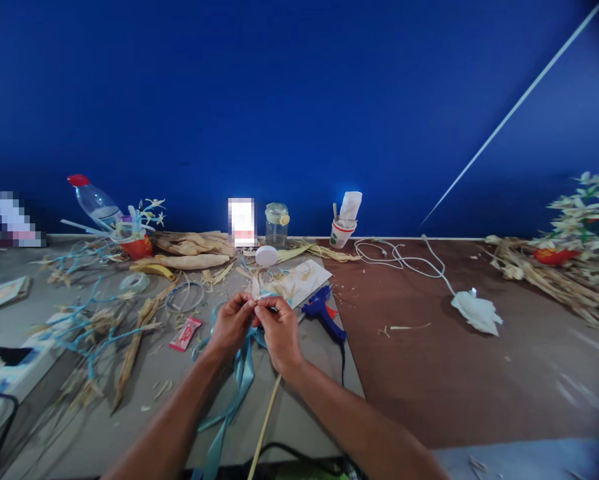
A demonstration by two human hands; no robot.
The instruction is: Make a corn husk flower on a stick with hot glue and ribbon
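My left hand (pixel 233 323) and my right hand (pixel 280 333) meet over the middle of the grey board, thumbs and forefingers pinched tip to tip. Whatever small thing they grip is hidden by the fingers. A light blue ribbon (pixel 244 370) hangs in loops beneath them and trails toward the front edge. Below my right hand runs a thin pale stick (pixel 265 427); whether that hand holds it cannot be seen. A blue glue gun (pixel 324 313) lies just right of my right hand. Behind the fingers is a white sheet (pixel 309 280) with dry husk scraps on it.
Blue-wrapped stems (pixel 86 327) and a power strip (pixel 34 373) lie at left. A tilted bottle (pixel 96 203), glass jar (pixel 277 227) and paper cup (pixel 343 233) line the back. A white cable (pixel 404 257) and husk flowers (pixel 579 220) are at right.
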